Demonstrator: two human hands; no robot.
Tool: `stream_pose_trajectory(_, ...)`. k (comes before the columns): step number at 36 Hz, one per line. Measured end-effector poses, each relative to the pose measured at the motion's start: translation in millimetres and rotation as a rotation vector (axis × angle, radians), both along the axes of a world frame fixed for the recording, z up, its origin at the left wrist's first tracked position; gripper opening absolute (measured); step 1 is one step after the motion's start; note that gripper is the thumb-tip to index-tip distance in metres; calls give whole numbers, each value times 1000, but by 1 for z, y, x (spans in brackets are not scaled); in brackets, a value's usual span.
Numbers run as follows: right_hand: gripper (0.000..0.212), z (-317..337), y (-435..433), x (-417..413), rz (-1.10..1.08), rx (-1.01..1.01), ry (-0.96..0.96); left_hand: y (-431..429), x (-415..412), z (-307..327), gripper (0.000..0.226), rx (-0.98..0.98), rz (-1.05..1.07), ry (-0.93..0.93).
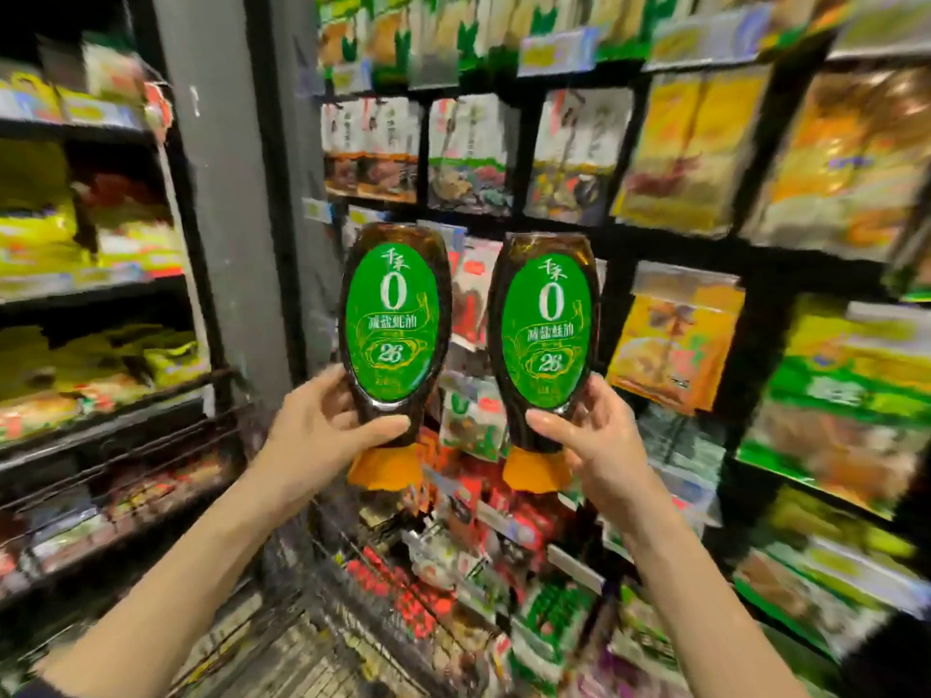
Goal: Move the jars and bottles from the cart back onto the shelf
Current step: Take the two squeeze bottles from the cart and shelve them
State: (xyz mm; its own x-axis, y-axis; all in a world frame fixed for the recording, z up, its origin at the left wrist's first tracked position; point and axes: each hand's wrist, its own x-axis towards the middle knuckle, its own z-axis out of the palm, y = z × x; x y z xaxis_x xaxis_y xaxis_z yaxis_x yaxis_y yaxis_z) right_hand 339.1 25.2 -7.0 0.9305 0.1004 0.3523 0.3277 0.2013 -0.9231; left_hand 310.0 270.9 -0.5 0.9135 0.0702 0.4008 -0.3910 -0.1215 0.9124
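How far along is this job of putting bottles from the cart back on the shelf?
Done: nothing I can confirm; no matching bottle shows on the shelves. In hand: the left hand holds the left bottle and the right hand the right bottle, both green-labelled, cap-down, in the air. Left: shelving both; the cart below is too blurred to count more.

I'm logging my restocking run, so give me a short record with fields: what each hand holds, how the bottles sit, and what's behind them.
left hand: grips left sauce bottle near its cap end
right hand: grips right sauce bottle likewise
bottles: dark, green oval labels facing camera, orange caps down, side by side, not touching
behind: shelves of packaged food
below: wire cart, blurred
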Motion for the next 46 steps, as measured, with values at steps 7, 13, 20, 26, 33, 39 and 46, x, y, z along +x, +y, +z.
stream_pose_trajectory(7,84,23,-136,-95,-393,-21,-89,-144,-9,27,43,50,-342,-99)
stream_pose_trajectory(13,67,34,-239,-201,-704,-71,-106,-270,-57,36,53,23,-608,-86)
stream_pose_trajectory(20,55,37,-333,-340,-1009,-180,-109,-406,-148,35,49,-17,-892,-74)
stream_pose_trajectory(26,48,35,-381,-450,-1224,-228,-128,-503,-228,32,51,-35,-1120,-65)
stream_pose_trajectory(33,54,26,-422,-558,-1488,-175,-120,-601,-306,27,50,-13,-1391,-52)
stream_pose_trajectory(39,67,21,-460,-630,-1707,-129,-97,-681,-371,24,46,-26,-1558,-41)
stream_pose_trajectory(46,61,17,-512,-686,-1888,-104,-83,-781,-430,20,51,-58,-1762,-43)
